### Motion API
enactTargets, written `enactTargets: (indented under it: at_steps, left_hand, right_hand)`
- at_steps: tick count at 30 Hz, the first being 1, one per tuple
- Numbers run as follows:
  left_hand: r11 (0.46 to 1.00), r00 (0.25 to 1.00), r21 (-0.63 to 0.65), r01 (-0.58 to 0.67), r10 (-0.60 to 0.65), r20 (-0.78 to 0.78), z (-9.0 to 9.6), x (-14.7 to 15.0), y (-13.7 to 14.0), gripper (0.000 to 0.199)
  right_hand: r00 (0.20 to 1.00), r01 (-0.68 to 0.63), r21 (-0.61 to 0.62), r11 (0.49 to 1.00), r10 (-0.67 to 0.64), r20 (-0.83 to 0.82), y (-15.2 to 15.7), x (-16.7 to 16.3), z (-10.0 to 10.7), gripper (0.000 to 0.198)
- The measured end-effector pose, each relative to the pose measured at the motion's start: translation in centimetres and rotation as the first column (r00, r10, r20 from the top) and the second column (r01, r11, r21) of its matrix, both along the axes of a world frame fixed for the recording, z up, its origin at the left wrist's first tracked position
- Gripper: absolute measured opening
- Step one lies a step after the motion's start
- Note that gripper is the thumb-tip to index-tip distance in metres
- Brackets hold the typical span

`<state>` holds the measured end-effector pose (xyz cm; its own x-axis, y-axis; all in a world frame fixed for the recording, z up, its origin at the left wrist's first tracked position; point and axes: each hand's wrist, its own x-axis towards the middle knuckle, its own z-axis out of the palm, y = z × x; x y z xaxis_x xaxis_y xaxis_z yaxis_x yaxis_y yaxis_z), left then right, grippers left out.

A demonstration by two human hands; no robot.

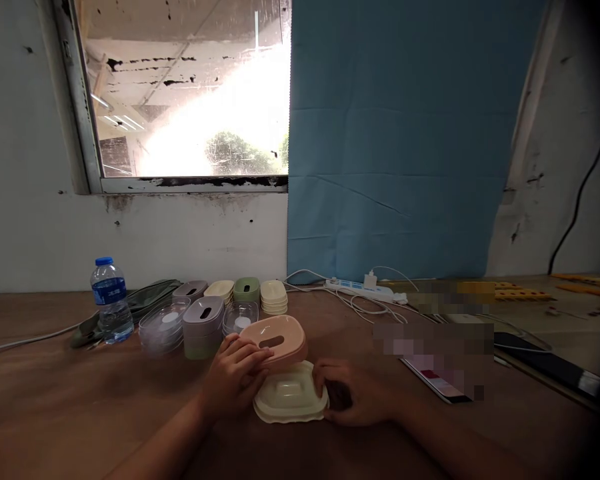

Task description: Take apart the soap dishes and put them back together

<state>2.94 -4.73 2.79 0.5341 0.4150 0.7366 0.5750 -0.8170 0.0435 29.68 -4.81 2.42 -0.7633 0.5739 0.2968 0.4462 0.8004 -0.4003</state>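
As fingers (326, 369) grip cream tray (287, 403) (glossy), rounded peach container (291, 332), slotted

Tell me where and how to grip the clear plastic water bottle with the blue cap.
Probably around its blue label, from the near left: the bottle stands upright, clear plastic containers close on its right, a dark green bundle behind.

Stacked tubs (203, 330) block far L, pwr strip (350, 288) far R; free gap betw peach tub (291, 342) & slim device (440, 383).
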Motion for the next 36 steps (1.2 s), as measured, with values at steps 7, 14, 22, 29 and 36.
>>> enactTargets:
  at_steps: [7,14,22,29,36]
  left_hand:
    - [0.993,0.995,-0.082,0.089,-0.092,-0.039,-0.1,0.1,0.3,0.029]
    - [0.965,0.975,-0.196,0.177,-0.199,-0.102,0.1,0.4,-0.1,0.028]
    - [0.937,0.956,-0.276,0.215,-0.26,-0.138,-0.1,0.3,0.0,0.029]
    - [0.934,0.941,-0.285,0.213,-0.275,-0.196,-0.1,0.5,-0.1,0.03]
    - [0.934,0.936,-0.293,0.207,-0.276,-0.219,-0.1,0.6,-0.2,0.031]
  right_hand:
    - [0.998,0.025,0.014,1.0,-0.024,-0.064,0.1,0.4,-0.1,0.016]
    - [0.954,0.178,0.12,0.977,-0.142,-0.263,-0.4,0.1,0.6,0.023]
    - [0.989,0.105,0.002,0.994,-0.104,-0.109,-0.8,0.0,1.0,0.047]
    - [0.991,0.059,-0.054,0.997,-0.065,-0.12,0.0,0.4,0.5,0.037]
    - [0.99,0.058,-0.091,0.994,-0.069,-0.125,0.2,0.6,0.4,0.036]
